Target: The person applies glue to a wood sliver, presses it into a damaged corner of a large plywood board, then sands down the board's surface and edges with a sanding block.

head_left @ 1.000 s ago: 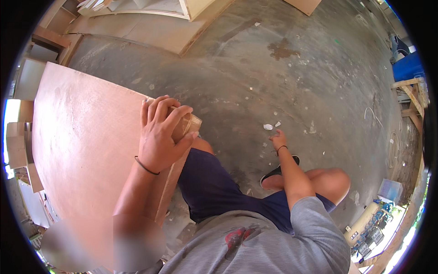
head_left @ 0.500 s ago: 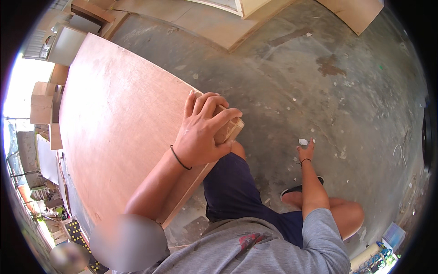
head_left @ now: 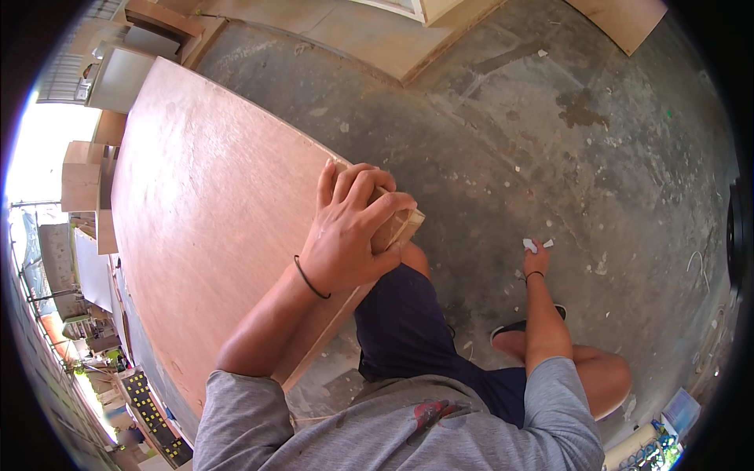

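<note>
A large reddish-brown plywood panel (head_left: 212, 188) slants across the left half of the view, its near corner rising by my knee. My left hand (head_left: 345, 228), with a dark band on its wrist, wraps its fingers over that corner, where a pale wooden edge shows. Low over the grey concrete floor (head_left: 487, 188), my right hand (head_left: 537, 257) is closed on a small crumpled white scrap (head_left: 530, 246). Its fingertips are small in view and partly hidden. Another white bit (head_left: 549, 243) is right beside the fingers.
A flat tan board (head_left: 338, 39) lies on the floor at the far side, with another board (head_left: 616, 22) at far right. Wooden boxes (head_left: 81, 177) stand beyond the panel on the left. Small white debris dots the floor. A bottle-like clear container (head_left: 681, 412) is at lower right.
My right hand has closed on the white scrap, which was on the floor beside its spread fingers. My left hand keeps its grip on the panel's corner. The view has shifted slightly.
</note>
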{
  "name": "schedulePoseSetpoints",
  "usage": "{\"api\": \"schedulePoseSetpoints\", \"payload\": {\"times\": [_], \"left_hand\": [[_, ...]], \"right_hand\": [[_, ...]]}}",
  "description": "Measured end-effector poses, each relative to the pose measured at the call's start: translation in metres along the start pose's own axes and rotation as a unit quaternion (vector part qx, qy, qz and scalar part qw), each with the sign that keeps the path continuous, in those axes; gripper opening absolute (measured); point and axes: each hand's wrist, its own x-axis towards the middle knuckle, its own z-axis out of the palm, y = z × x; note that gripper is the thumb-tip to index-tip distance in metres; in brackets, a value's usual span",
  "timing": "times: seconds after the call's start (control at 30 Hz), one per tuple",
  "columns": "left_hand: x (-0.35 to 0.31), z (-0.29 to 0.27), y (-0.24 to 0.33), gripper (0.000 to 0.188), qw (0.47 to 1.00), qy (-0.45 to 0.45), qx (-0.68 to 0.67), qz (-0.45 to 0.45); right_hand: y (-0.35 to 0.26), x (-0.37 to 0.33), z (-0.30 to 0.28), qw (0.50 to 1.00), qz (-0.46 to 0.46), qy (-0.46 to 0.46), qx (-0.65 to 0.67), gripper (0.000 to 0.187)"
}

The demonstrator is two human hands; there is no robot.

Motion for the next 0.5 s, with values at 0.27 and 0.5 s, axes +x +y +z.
{"api": "schedulePoseSetpoints", "payload": {"times": [0.27,0.5], "left_hand": [[0.0,-0.006,0.001,0.05,1.0,0.016,-0.026,0.007],[-0.001,-0.002,-0.002,0.035,0.998,0.048,-0.038,0.017]], "right_hand": [[0.0,0.0,-0.003,0.999,-0.031,-0.007,-0.013,0.039],[0.002,0.001,0.003,0.998,-0.058,0.005,-0.021,0.044]]}}
